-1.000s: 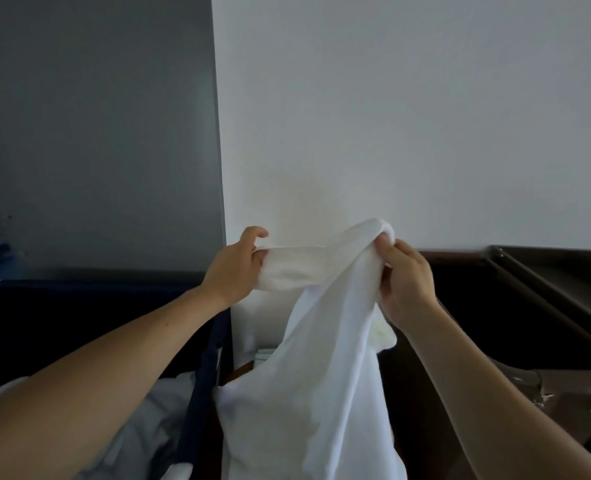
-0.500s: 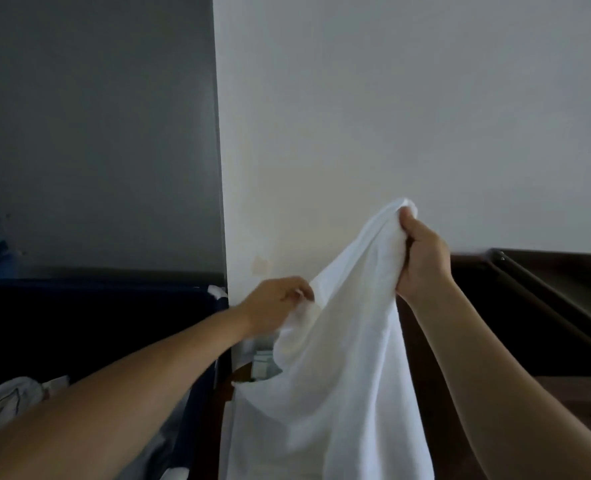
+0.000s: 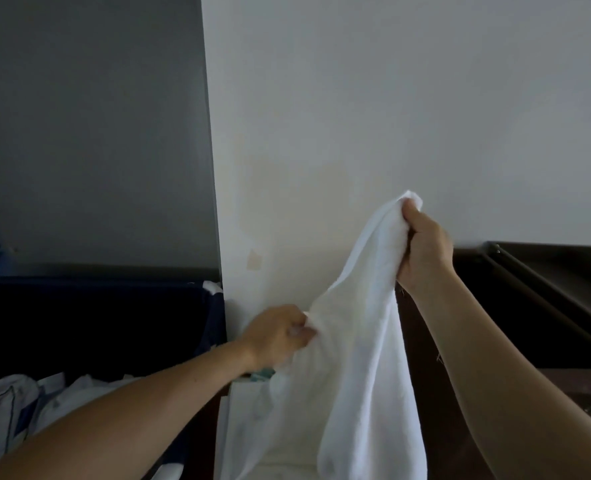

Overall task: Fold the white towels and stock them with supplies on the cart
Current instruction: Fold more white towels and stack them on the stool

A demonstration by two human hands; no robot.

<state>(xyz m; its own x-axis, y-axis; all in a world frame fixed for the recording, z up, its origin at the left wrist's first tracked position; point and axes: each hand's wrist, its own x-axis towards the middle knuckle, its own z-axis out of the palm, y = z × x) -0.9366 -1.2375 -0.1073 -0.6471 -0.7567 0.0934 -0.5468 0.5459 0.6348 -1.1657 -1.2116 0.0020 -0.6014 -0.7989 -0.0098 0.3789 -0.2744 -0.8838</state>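
The right hand (image 3: 425, 247) is closed in a fist round the bunched top end of a white towel (image 3: 356, 341), thumb and fingers curled tight so that a small tuft of cloth stands out above the knuckles. It is the highest point of the towel, and the cloth hangs from it in long folds and runs out of view at the bottom of the frame. The left hand (image 3: 276, 336) is lower, at the towel's left edge, about halfway down the part that shows. Its fingers are curled and pinch a fold of the cloth there, pulling that edge out to the left; the fingertips are a little blurred, so the exact grip cannot be made out. Both forearms are bare and reach in from the lower corners. Behind the towel stands a white wall (image 3: 391, 98), with a grey panel (image 3: 89, 133) to the left of it. Left of the towel, just beside the left forearm, is a dark blue bin (image 3: 96, 313) with crumpled pale linen (image 3: 6, 403) inside it. Right of the towel, beyond the right forearm, lies a dark brown tray (image 3: 546, 289) with a raised rim.
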